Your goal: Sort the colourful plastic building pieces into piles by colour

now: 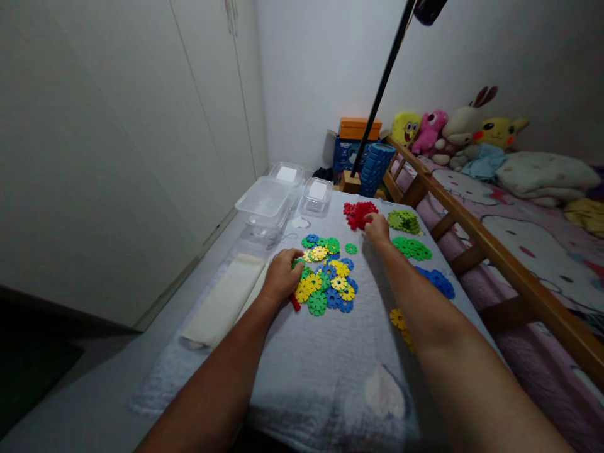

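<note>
My left hand [282,274] rests at the left edge of a mixed pile of notched plastic discs [325,277] in yellow, blue and green. Its thumb and fingers are apart, with green discs close to the fingertips. A red piece [295,302] lies under the near side of that hand. Farther off, my right hand [377,229] has its fingertips closed at a red heap of notched discs [359,212], seemingly on a red disc; the fingers partly hide it. One green disc [351,249] lies alone between the two piles.
Right of my right arm are light green discs [404,221], green discs [412,248], blue discs [436,282] and yellow discs [397,319]. Clear plastic containers [264,200] stand at the back left, near a folded cream cloth [226,299]. A wooden bed rail [500,245] borders the right.
</note>
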A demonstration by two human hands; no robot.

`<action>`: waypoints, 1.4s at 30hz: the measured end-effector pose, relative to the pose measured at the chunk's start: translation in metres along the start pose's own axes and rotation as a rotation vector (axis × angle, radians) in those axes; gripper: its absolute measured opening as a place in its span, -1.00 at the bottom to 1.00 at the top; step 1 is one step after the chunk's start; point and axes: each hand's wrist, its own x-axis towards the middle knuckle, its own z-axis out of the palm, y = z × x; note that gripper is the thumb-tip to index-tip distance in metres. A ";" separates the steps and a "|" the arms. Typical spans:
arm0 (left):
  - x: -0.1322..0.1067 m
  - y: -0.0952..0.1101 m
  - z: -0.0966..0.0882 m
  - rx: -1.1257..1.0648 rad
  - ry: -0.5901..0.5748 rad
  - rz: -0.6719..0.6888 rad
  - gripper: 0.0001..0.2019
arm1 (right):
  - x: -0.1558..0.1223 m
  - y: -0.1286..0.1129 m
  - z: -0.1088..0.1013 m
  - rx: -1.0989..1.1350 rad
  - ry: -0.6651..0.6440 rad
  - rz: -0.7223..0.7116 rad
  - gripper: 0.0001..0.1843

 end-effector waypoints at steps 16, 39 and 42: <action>0.004 0.001 -0.003 -0.358 0.097 -0.147 -0.75 | -0.142 -0.091 -0.033 0.097 -0.630 -0.696 -0.61; 0.008 0.002 -0.010 -0.657 0.106 -0.353 -0.71 | -0.200 -0.108 0.005 -0.033 -0.352 -0.648 -0.84; 0.009 -0.001 -0.008 -0.627 0.087 -0.323 -0.72 | -0.193 -0.106 0.004 -0.012 -0.324 -0.605 -0.84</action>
